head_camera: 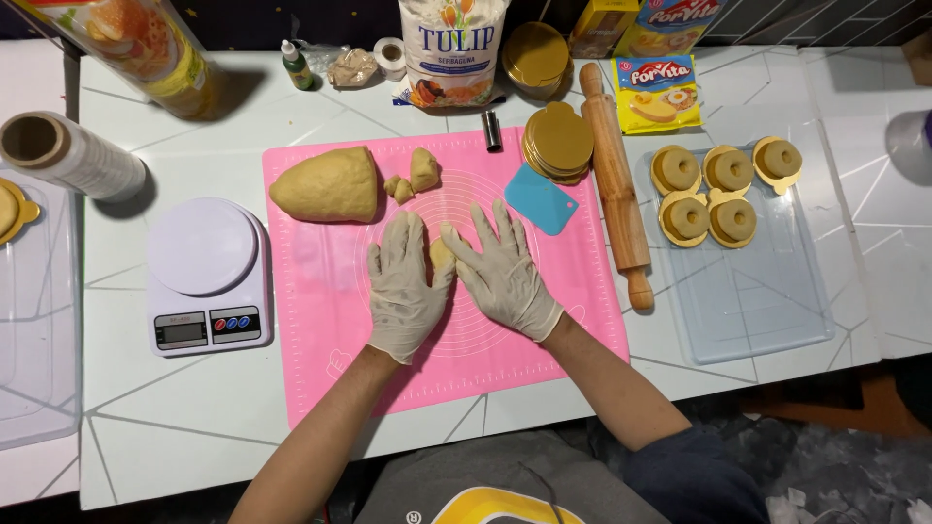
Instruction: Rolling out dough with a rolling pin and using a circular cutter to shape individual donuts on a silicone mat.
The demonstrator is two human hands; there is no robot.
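White tabletop fills my view, with a pink baking mat in the middle. My left hand and right hand, both gloved, lie flat with fingers spread, pressing a small dough piece between them on the mat. At the mat's far left corner sits a big dough lump. To my right, a clear tray carries five ring-shaped dough pieces on gold discs.

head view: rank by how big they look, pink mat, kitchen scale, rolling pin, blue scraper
1. pink mat, by far the largest
2. kitchen scale
3. rolling pin, longer than the scale but narrow, so these two are close
4. blue scraper, smallest
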